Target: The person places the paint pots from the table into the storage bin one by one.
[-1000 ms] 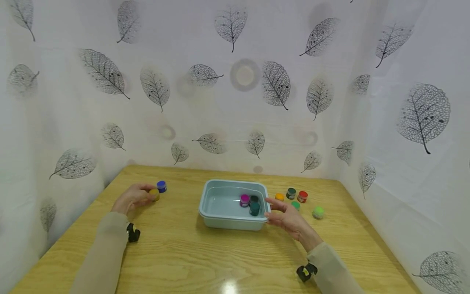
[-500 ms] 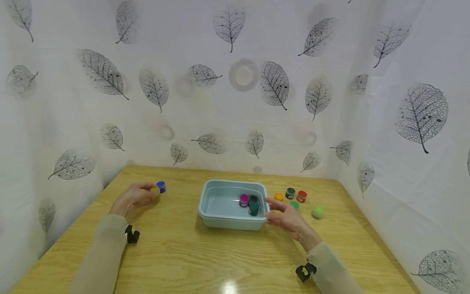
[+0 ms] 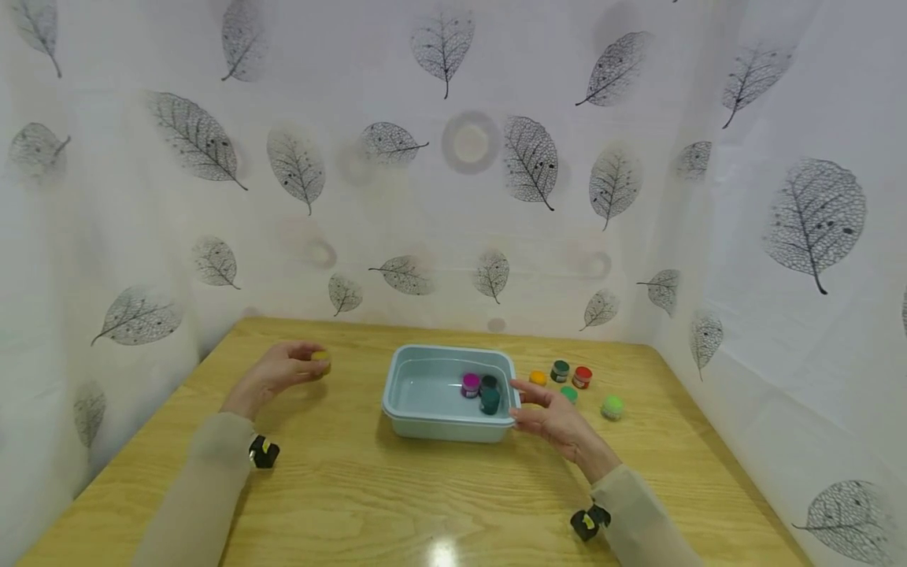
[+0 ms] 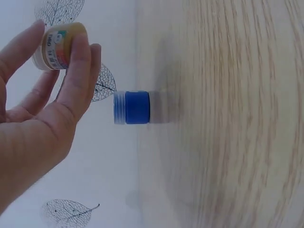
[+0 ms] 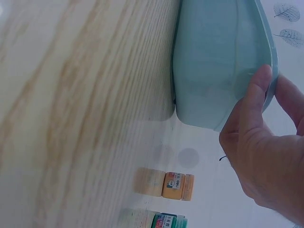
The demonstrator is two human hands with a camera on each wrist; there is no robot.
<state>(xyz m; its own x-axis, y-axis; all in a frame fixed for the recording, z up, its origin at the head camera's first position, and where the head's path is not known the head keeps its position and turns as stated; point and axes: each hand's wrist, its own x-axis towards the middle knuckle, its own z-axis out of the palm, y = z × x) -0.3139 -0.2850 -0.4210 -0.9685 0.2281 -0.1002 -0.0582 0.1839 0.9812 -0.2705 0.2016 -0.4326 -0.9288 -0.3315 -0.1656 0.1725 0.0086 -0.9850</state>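
My left hand [image 3: 279,372] pinches a small ochre-yellow paint jar [image 4: 61,45] between thumb and fingers, held up off the table. A blue paint jar [image 4: 137,108] stands on the table beside that hand; in the head view the hand hides it. With thumb and fingers on either side of the rim, my right hand [image 3: 560,421] grips the right end of a pale blue plastic basin [image 3: 446,429]. Inside the basin, towards its right side, are a magenta paint jar [image 3: 471,385], a dark jar [image 3: 489,383] and a dark teal jar [image 3: 490,402].
Right of the basin stand an orange jar [image 3: 538,379], a dark green jar [image 3: 560,371], a red jar [image 3: 583,377], a green jar [image 3: 569,394] and a light green jar [image 3: 612,407]. A leaf-patterned curtain [image 3: 439,213] borders the wooden table [image 3: 340,488].
My left hand has lifted the yellow jar and moved slightly right and away from me, now covering the blue jar in the head view. The right hand and basin have stayed put.
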